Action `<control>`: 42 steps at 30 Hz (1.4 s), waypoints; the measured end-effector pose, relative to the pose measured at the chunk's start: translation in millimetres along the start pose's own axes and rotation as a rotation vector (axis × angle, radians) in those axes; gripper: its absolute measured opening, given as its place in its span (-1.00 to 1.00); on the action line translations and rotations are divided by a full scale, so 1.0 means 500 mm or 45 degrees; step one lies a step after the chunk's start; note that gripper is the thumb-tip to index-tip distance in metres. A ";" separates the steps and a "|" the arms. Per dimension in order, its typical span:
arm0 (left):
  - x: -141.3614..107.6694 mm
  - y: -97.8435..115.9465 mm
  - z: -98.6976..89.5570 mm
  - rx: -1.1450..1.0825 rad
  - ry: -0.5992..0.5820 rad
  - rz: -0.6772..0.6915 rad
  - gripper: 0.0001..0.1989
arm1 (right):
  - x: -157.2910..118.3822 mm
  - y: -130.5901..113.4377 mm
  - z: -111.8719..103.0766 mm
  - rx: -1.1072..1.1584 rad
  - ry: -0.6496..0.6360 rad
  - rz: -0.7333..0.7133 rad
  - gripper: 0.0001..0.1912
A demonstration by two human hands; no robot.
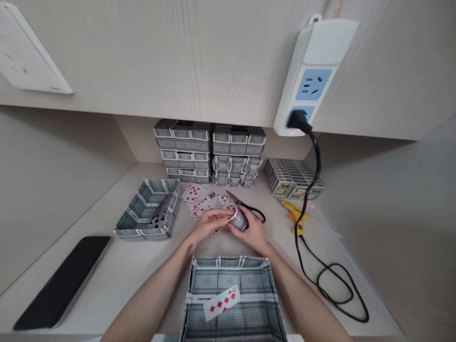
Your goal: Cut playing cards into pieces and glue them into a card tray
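Between my two hands, near the middle of the table, is a curved stack of grey-backed playing cards [238, 220]. My right hand [253, 231] is wrapped round its right side, and my left hand [211, 223] has its fingers against its left edge. Loose face-up cards [201, 205] lie spread just beyond my hands. Black-handled scissors [256, 212] rest behind my right hand. Close to me, between my forearms, stands an open box made of cards [233, 278] with a cut diamond card [222, 304] in it.
Another card box [123, 232] with cards inside stands left, beyond a black flat object [66, 280]. Card boxes [183, 144] are stacked at the back. Card packs [294, 175], a yellow glue gun [294, 211] and its black cable [320, 270] lie right. A power strip [313, 71] hangs above.
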State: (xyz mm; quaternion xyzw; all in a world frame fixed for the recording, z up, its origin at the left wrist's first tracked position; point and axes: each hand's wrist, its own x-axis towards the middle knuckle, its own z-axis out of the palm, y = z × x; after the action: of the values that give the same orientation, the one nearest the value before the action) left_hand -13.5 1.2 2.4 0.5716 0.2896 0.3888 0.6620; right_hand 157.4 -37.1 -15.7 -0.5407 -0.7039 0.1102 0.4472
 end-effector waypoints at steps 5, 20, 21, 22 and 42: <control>0.008 0.017 -0.034 -0.159 0.170 0.028 -0.67 | 0.016 0.003 0.000 0.771 0.100 0.550 -0.59; 0.007 -0.007 0.024 0.162 -0.043 -0.066 -0.56 | 0.007 -0.005 -0.004 0.858 -0.091 0.407 -0.69; 0.008 -0.009 0.023 0.189 -0.008 -0.057 -0.59 | 0.008 -0.004 -0.005 0.821 -0.100 0.371 -0.69; 0.009 -0.011 0.022 0.211 0.015 -0.047 -0.62 | 0.010 -0.004 -0.005 0.784 -0.104 0.339 -0.70; 0.013 -0.027 0.019 0.485 0.157 0.246 -0.72 | -0.003 0.007 0.013 0.483 0.010 0.314 -0.63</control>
State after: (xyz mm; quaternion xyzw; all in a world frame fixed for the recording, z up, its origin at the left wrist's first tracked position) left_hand 0.1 1.0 -8.8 0.6866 0.3417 0.4228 0.4828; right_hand 154.7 -34.8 -22.4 -0.5293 -0.5973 0.2925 0.5268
